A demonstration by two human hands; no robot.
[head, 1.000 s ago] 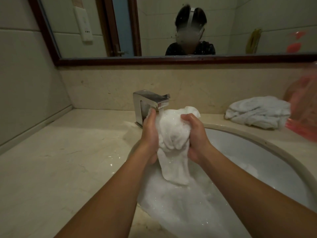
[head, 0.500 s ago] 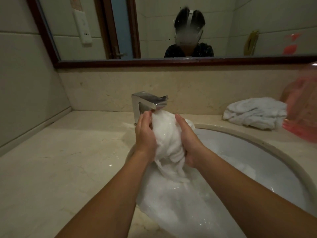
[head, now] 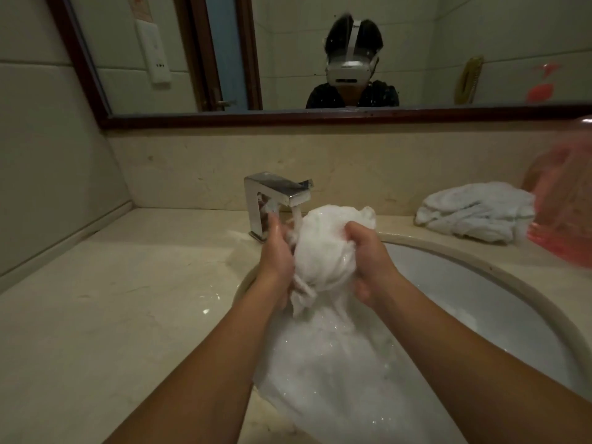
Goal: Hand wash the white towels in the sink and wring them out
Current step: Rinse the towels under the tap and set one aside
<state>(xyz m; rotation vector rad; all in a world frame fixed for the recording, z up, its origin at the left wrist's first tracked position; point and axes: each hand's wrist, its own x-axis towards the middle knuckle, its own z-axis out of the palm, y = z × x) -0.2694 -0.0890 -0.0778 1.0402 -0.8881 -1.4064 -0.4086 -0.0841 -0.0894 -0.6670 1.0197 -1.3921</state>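
A wet, soapy white towel [head: 323, 251] is bunched between my two hands above the round white sink [head: 499, 283]. My left hand [head: 275, 254] presses on its left side and my right hand [head: 368, 257] grips its right side. The towel's lower part hangs down into the foam [head: 336, 379] that fills the basin's near left side. Another white towel [head: 474, 211] lies crumpled on the counter at the back right, apart from my hands.
A chrome tap [head: 272, 193] stands just behind my hands, with a thin stream running from its spout. A pink translucent container [head: 563, 219] sits at the right edge. The beige stone counter [head: 112, 299] stretches left, with a mirror [head: 320, 52] above.
My hands have kept rubbing the towel between them: the bunch was pushed lower, then lifted and turned again, and its hanging tail is now shorter.
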